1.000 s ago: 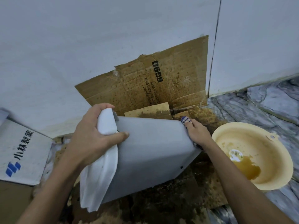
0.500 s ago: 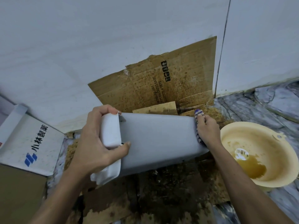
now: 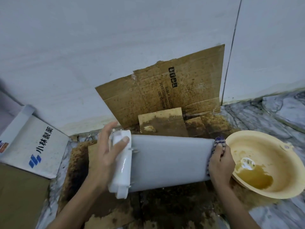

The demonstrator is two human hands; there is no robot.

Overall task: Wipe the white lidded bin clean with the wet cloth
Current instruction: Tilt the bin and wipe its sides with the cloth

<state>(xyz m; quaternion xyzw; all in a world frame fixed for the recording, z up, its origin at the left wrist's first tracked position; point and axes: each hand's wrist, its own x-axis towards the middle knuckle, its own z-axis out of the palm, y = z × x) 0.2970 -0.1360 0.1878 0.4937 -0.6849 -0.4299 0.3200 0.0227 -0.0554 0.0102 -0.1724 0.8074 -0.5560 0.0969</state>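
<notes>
- Bin lies on its side over stained cardboard on the floor, lid end to the left, base end just beside a yellow basin.
- Left hand is closed around the lid, thumb on top, steadying it.
- Right hand presses a striped cloth flat against the base end.
- Step in hand looks like wiping the bottom.
- Next move likely calls for rolling the bin to reach an unwiped face.
</notes>
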